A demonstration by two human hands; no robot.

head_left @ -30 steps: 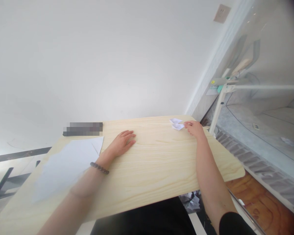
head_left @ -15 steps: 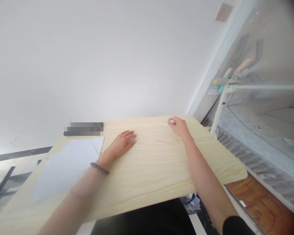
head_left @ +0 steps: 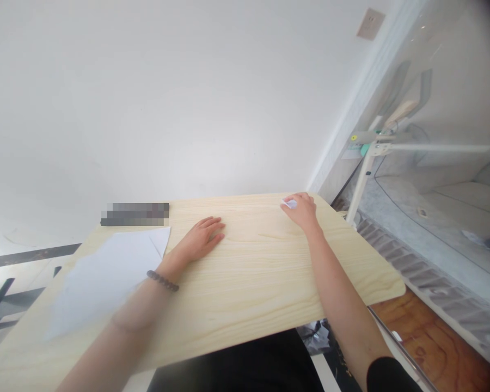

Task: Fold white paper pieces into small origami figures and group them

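My left hand lies palm down on the pale wooden tabletop, fingers stretched forward and thumb apart, with nothing in it. A dark beaded bracelet circles that wrist. Near the far right part of the table, my right hand curls its thumb and fingers around a small folded piece of white paper. Part of this piece is hidden by the fingers. White sheets of paper lie to the left, partly beneath my left forearm.
A dark, pixelated long object sits at the back left edge of the table. Behind the table stands a white wall with a socket. On the right is a white metal frame beside a grey covered bed.
More of the white piece shows now, as the fingers of my right hand have shifted and spread around it. My left hand stays on the table; the view has moved slightly.
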